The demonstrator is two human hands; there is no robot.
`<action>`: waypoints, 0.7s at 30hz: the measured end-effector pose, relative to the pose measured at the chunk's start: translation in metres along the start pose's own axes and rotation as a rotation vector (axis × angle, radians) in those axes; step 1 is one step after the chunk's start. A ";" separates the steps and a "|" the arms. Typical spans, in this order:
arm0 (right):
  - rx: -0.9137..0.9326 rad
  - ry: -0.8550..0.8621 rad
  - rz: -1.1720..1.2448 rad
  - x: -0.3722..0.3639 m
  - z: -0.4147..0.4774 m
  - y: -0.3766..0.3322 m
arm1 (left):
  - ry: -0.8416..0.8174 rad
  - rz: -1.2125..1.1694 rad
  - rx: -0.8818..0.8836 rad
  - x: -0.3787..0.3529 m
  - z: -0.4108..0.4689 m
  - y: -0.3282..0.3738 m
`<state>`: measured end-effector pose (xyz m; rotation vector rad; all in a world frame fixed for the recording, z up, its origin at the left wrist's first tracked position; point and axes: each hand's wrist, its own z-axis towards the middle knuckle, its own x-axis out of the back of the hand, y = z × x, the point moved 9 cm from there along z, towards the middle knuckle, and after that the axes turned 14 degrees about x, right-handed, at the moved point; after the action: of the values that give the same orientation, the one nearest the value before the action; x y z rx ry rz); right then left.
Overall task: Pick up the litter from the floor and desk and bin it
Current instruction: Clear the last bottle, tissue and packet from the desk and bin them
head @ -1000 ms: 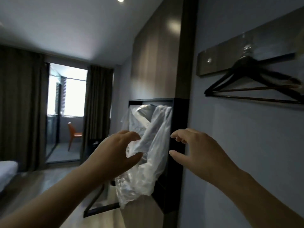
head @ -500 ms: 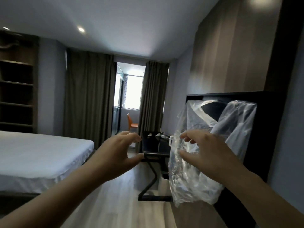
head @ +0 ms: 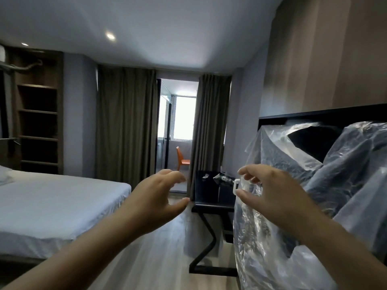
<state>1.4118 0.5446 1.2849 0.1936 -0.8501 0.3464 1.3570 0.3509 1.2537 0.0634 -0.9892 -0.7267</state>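
Both your hands are up at chest height, empty. Your left hand (head: 155, 197) is curled in a loose claw, thumb and fingers apart, nothing between them, hanging in open air over the wood floor (head: 150, 248). Your right hand (head: 270, 193) has the same shape, fingers spread with a wide gap to the thumb, sitting right in front of the clear plastic bag (head: 272, 237); I can't tell if the fingertips touch the film.

The bag hangs from the black frame (head: 314, 113) on the right wall, draped over it and crumpled, with its bottom out of view.

Litter: small crumpled scraps (head: 222, 176) lie on the black desk (head: 211, 203) beyond your hands, well apart from both. They are too small to say what they are. A white handle-shaped object (head: 236, 186) shows just beside your right thumb; unclear what it belongs to.

Bed (head: 52, 197) on the left, curtains (head: 125, 126) behind, orange chair (head: 181, 159) past the doorway. I can't make out any litter on the visible floor.
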 end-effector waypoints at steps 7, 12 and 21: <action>-0.003 -0.039 0.018 -0.076 0.070 0.070 | -0.007 0.019 0.046 -0.060 0.086 -0.053; 0.012 -0.088 0.002 -0.153 0.127 0.094 | -0.017 0.042 0.048 -0.093 0.149 -0.115; -0.003 -0.142 0.031 -0.292 0.254 0.113 | -0.063 0.035 0.021 -0.140 0.278 -0.246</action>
<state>1.0145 0.5074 1.2305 0.2040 -0.9941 0.3633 0.9629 0.3193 1.2183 0.0420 -1.0561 -0.6897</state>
